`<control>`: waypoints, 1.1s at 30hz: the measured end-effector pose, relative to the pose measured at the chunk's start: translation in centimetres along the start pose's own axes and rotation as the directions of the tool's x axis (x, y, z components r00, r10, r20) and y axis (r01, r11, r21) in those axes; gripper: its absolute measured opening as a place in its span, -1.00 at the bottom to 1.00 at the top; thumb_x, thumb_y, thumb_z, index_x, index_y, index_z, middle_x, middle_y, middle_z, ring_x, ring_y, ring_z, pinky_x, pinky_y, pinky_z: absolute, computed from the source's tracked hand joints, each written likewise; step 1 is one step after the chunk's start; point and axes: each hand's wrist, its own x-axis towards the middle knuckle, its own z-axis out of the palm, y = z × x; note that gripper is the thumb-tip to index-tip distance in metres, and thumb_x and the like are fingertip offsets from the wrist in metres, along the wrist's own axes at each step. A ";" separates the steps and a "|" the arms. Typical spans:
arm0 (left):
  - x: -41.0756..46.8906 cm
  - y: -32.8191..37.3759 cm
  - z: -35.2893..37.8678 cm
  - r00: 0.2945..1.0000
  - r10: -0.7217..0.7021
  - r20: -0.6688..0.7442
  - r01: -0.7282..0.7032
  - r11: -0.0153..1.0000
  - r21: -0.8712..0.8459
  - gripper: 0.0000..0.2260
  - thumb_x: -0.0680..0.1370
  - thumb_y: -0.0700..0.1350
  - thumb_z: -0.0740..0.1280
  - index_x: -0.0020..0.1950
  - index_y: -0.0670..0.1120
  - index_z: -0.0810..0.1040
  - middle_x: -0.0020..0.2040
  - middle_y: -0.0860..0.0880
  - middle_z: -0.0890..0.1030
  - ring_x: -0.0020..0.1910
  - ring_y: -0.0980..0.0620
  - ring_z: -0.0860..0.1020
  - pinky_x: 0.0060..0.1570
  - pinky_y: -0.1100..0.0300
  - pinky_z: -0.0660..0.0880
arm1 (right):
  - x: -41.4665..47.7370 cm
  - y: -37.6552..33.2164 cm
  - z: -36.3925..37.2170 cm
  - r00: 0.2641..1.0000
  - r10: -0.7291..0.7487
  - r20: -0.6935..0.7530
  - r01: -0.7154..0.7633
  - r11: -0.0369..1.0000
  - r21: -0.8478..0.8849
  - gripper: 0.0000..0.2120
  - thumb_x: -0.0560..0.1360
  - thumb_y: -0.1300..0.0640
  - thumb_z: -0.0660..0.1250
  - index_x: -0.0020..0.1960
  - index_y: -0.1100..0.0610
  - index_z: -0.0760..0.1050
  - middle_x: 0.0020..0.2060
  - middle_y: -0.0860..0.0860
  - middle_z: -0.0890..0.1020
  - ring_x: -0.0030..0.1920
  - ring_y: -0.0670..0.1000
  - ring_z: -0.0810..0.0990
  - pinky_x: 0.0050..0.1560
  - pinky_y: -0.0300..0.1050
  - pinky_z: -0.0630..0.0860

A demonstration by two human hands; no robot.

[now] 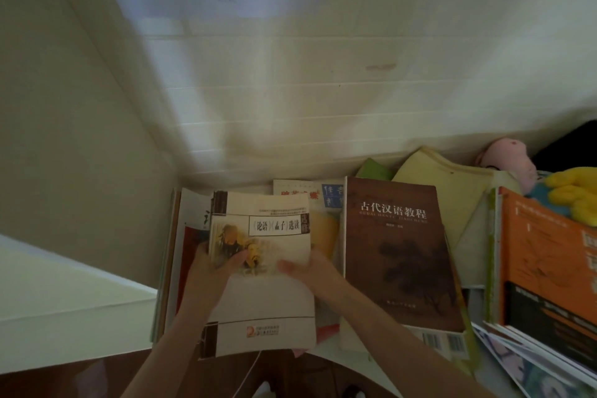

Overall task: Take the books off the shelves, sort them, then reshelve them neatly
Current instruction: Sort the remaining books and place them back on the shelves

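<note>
A cream-covered book (268, 300) with a small picture and a title box lies on top of a stack at the lower middle. My left hand (213, 268) grips its left edge, thumb across the cover. My right hand (307, 268) grips its right edge, thumb on the cover. Beneath it lie a red-and-white book (189, 236) and a white book with red and blue print (323, 200). To the right lies a brown book (400, 252) with white title lettering. An orange book (549, 268) tops another stack at the far right.
A white panelled wall (290, 74) fills the upper view. A white ledge (64, 294) sits at lower left. Yellow cushion (445, 178), green item (376, 170), pink plush (510, 158) and yellow plush (578, 197) lie behind the books. Dark brown floor (80, 378) shows below.
</note>
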 end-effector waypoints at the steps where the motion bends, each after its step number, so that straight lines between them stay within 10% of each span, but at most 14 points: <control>1: 0.3 -0.6 0.1 1.000 -0.020 0.003 0.020 1.000 0.003 -0.54 0.38 0.04 0.48 0.16 -0.16 0.49 0.03 -0.09 0.62 0.00 -0.11 0.60 -0.01 0.01 0.53 | 0.2 0.3 0.4 1.000 0.013 -0.019 -0.013 1.000 -0.018 -0.47 0.44 0.09 0.47 0.32 0.20 0.35 0.23 0.06 0.55 0.16 0.02 0.56 0.00 -0.24 0.56; 5: 1.1 -1.5 0.7 0.997 -0.078 0.005 0.078 0.997 0.027 -0.73 0.45 -0.03 0.45 0.04 -0.14 0.55 -0.06 -0.09 0.62 -0.08 -0.07 0.58 -0.24 0.22 0.45 | -1.4 -0.7 0.8 0.990 -0.072 -0.120 0.043 0.972 -0.232 -0.32 0.47 0.07 0.43 0.46 0.15 0.16 0.35 0.04 0.25 0.35 0.03 0.31 0.31 -0.15 0.36; 11: 2.0 -1.2 0.4 0.982 -0.183 0.054 0.178 0.980 0.088 -0.63 0.47 -0.02 0.44 0.17 -0.21 0.54 0.03 -0.16 0.63 0.02 -0.18 0.59 -0.01 0.04 0.53 | -4.6 -1.9 -2.4 0.916 -0.335 -0.223 0.245 0.904 -0.349 -0.35 0.51 0.25 0.35 0.50 0.01 0.15 0.43 -0.05 0.09 0.41 -0.10 0.09 0.43 -0.21 0.10; 20: 1.8 -1.3 0.8 0.989 -0.147 0.002 0.144 0.973 0.179 -0.49 0.53 -0.03 0.36 0.42 -0.17 0.33 0.28 -0.22 0.47 0.23 -0.22 0.45 0.27 -0.10 0.38 | -5.7 2.7 -15.0 0.739 -0.162 -0.654 -0.095 0.936 -0.340 -0.24 0.51 0.02 0.37 0.55 0.12 0.02 0.51 0.18 0.14 0.48 0.22 0.14 0.46 0.19 0.17; 25: -1.6 3.1 3.7 0.954 0.264 -0.143 -0.186 0.893 0.409 -0.32 0.52 -0.05 0.36 0.54 -0.06 0.08 0.52 -0.12 0.04 0.48 -0.14 0.05 0.42 -0.15 0.13 | -5.5 4.3 -15.7 0.758 -0.191 -0.624 -0.058 0.933 -0.356 -0.16 0.46 0.04 0.44 0.56 0.09 0.02 0.47 0.13 0.27 0.44 0.19 0.25 0.41 0.23 0.25; 30: -5.2 7.7 10.5 0.898 0.285 0.336 -0.322 0.945 0.060 -0.62 0.60 -0.07 0.25 0.37 0.22 0.27 0.26 0.17 0.43 0.16 0.23 0.45 0.19 0.29 0.43 | -5.8 4.7 -15.3 0.737 -0.227 -0.636 -0.069 0.912 -0.405 -0.20 0.49 0.03 0.41 0.56 0.13 0.03 0.50 0.12 0.21 0.49 0.16 0.13 0.46 0.16 0.16; 33: -5.4 7.4 14.3 0.866 0.208 0.455 -0.243 0.970 0.019 -0.64 0.58 -0.04 0.28 0.35 0.19 0.33 0.26 0.12 0.50 0.22 0.14 0.48 0.26 0.11 0.45 | -6.0 4.9 -15.3 0.720 -0.237 -0.652 -0.069 0.911 -0.407 -0.23 0.48 0.04 0.42 0.55 0.11 0.09 0.47 0.15 0.24 0.48 0.16 0.10 0.43 0.16 0.14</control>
